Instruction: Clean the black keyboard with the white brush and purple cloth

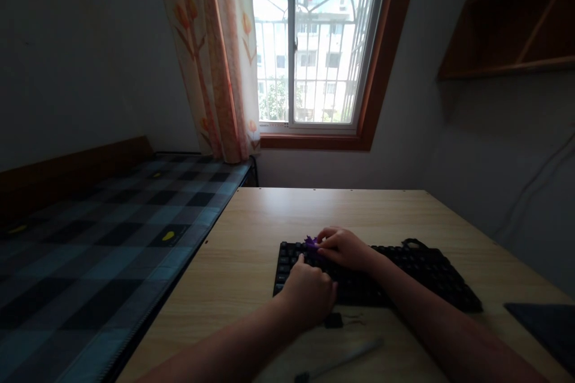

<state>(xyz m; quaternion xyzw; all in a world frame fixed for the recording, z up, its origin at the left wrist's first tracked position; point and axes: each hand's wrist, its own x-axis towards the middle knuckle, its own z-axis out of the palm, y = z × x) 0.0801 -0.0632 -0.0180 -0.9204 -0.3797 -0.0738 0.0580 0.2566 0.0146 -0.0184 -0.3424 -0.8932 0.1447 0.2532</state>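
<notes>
A black keyboard (pixel 357 287) lies on the wooden table. My left hand (pixel 309 290) is closed over its left part, one digit stretched onto the keys and the other fingers curled; their inner side is hidden. Just beyond it, my right hand (pixel 344 246) pinches a small purple piece with a ragged edge (pixel 311 242) against the top rows of keys. What that piece is made of I cannot tell. On the near side of the keyboard sits a black binder clip (pixel 333 319) with wire arms. A thin grey rod with a dark end (pixel 339 360) lies closer still, blurred.
The pale table (pixel 269 209) meets a bed with a checked cover (pixel 179 215) on the left. At the right edge lies a dark flat item (pixel 541 329). A curtain (pixel 220 60) hangs by the window, and a wooden shelf (pixel 507 66) is mounted at upper right.
</notes>
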